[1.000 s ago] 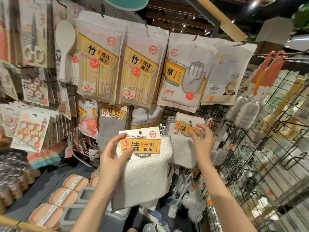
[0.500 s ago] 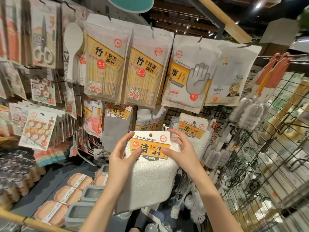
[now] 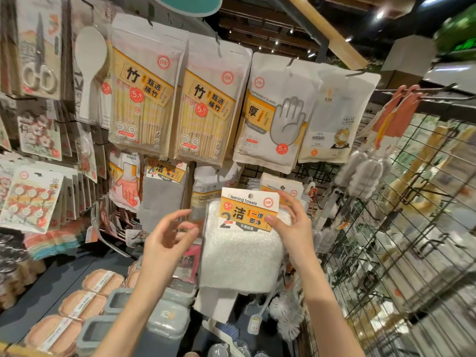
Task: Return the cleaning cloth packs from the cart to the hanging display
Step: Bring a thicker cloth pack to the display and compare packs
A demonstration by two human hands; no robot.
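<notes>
The right hand (image 3: 292, 228) pinches the cleaning towels pack (image 3: 244, 243) by its card header, thumb on the front, fingers behind. The left hand (image 3: 167, 243) hovers just beside the pack's left edge, fingers loosely spread and holding nothing. Directly behind the held pack hangs another like it (image 3: 283, 188) (mostly hidden). Above both hands hang a disposable gloves bag (image 3: 273, 112) and two bamboo chopstick bags (image 3: 144, 99).

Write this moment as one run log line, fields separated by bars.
step: hanging cleaning towels pack | right hand: pinches its header card | left hand: open, off pack | on hook: cannot tell
</notes>
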